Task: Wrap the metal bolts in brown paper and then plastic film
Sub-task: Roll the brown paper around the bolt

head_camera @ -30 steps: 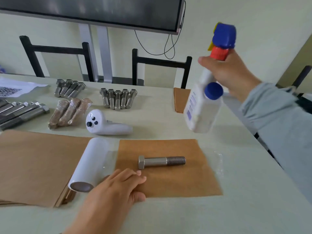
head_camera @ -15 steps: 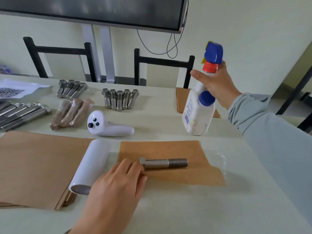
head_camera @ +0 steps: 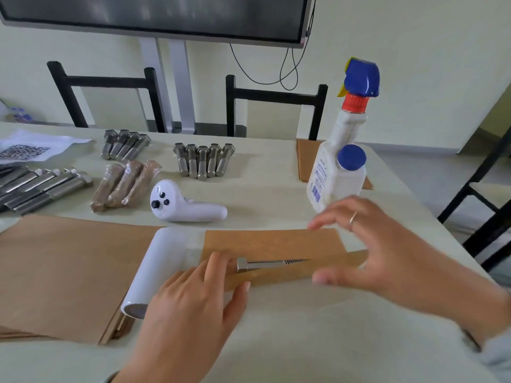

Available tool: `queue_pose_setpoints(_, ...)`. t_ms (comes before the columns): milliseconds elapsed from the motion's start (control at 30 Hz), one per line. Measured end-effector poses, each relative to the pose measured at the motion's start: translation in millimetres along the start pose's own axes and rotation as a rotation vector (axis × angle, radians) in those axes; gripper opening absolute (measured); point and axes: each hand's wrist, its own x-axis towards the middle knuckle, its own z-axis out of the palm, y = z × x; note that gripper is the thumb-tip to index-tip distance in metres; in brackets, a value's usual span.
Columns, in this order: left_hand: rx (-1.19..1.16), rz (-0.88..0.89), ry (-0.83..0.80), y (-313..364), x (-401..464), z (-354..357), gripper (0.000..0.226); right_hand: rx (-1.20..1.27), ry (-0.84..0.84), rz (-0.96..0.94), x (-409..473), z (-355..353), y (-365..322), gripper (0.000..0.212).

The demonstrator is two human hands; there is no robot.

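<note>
Folding brown paper [head_camera: 273,244] over bolt [head_camera: 265,264], both hands [head_camera: 193,308] spread.

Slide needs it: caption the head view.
Left hand folds brown paper over a bolt; right hand reaches in.
</note>
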Motion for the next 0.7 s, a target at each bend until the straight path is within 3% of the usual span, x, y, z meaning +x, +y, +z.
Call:
queue_pose_setpoints(67,0.034,-0.015,-0.001,0.8,2.1,-2.8,0.028,-0.204,-0.081,-0.09,-3.9,22.6,0.2,0.049)
queue_pose_setpoints(167,0.082,-0.027,0.085,1.0,4.2,-6.6,0.033,-0.338,0.178,-0.16,5.9,36.3,4.9,0.018)
queue_pose_setpoints(267,0.137,0.072,0.227,6.8,0.3,-12.1,0.026,-0.362,0.271,-0.134,21.9,38.1,6.2,0.003)
queue_pose_setpoints(333,0.142,0.183,0.26,18.0,-5.9,-10.1,0.019,-0.409,0.252,-0.13,31.1,38.7,8.1,0.002)
queue_pose_setpoints(467,0.209,0.34,0.148,32.1,-6.6,7.2,0.014,-0.501,0.136,-0.109,47.8,45.1,13.4,0.022)
queue_pose_setpoints(600,0.291,0.297,0.047,25.5,8.7,19.6,0.02,-0.491,0.07,-0.097,56.5,55.4,19.6,0.024)
queue_pose_setpoints(700,0.276,0.274,-0.017,21.5,17.4,21.1,0.004,-0.478,0.043,-0.098,58.2,59.4,24.0,0.022)
